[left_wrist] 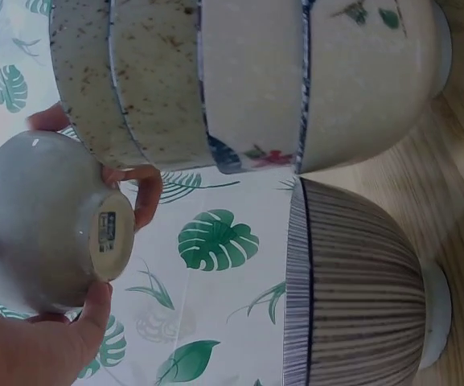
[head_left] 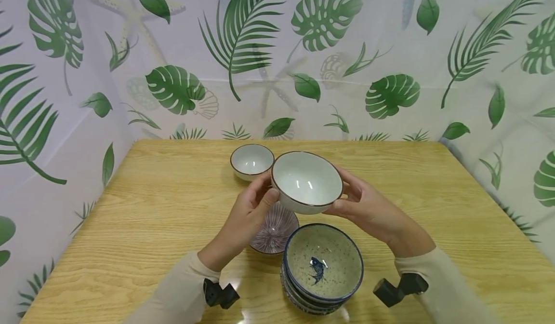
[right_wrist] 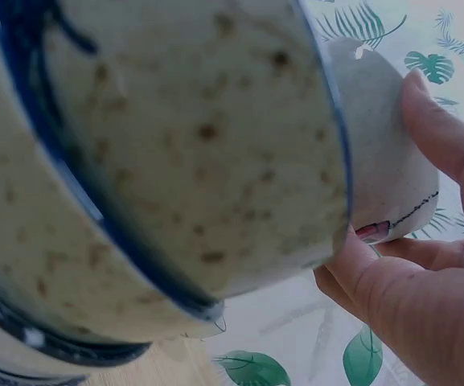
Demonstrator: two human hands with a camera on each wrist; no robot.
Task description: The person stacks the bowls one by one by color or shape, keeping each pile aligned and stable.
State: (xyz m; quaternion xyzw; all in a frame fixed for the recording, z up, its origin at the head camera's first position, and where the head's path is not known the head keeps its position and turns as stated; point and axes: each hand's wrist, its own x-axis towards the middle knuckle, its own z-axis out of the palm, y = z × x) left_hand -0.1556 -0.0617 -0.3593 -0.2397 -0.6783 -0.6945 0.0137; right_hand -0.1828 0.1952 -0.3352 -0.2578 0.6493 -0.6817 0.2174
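Both hands hold a white bowl (head_left: 306, 177) with a brown rim above the table, its mouth tilted toward the head camera. My left hand (head_left: 243, 215) grips its left side, and my right hand (head_left: 368, 208) grips its right side. The left wrist view shows the underside of this bowl (left_wrist: 43, 217), with a dark mark on its foot. Below the hands stands a stack of speckled, blue-rimmed bowls (head_left: 325, 261), the top one with a blue fish inside. Just left of the stack is a purple-striped bowl (head_left: 275, 230), partly hidden by the left hand.
A smaller white bowl (head_left: 252, 159) with a brown rim stands farther back on the wooden table (head_left: 173, 194), left of the held bowl. A white sheet with green leaf prints (head_left: 269, 49) hangs behind the table and along its sides.
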